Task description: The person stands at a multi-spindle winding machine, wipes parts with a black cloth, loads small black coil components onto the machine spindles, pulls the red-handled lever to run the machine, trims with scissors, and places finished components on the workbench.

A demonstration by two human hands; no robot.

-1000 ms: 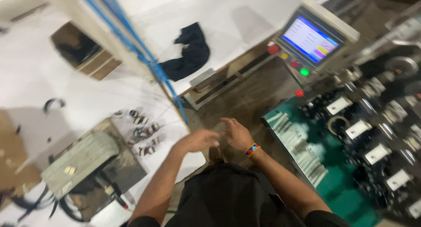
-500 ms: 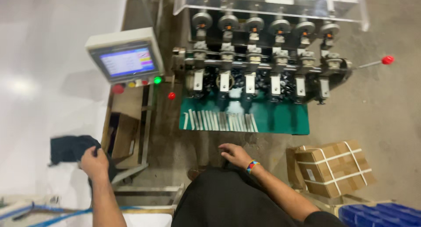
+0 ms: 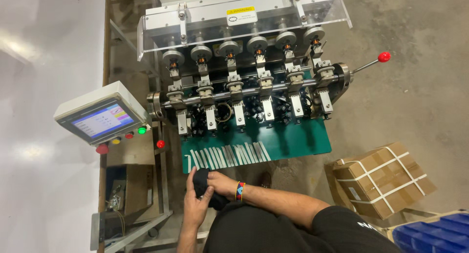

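Observation:
Both of my hands meet low in the head view, just in front of the green mat (image 3: pixel 293 141). My left hand (image 3: pixel 195 210) and my right hand (image 3: pixel 223 183), which wears a coloured bead wristband, both grip a dark cloth (image 3: pixel 205 187) bunched between them. Right above the cloth lies a row of several white strips (image 3: pixel 227 155) on the mat. Behind the mat stands a winding machine (image 3: pixel 244 94) with several spindles in a row.
A touch-screen control panel (image 3: pixel 100 118) with coloured buttons sits at left. A red-knobbed lever (image 3: pixel 384 57) sticks out at the machine's right. A strapped cardboard box (image 3: pixel 383 178) and a blue bin (image 3: pixel 432 236) stand on the concrete floor at right. An open box (image 3: pixel 129 189) is below the panel.
The camera has swung to face the machine. My left hand took the dark cloth from the white table at left and brought it to my right hand in front of the mat.

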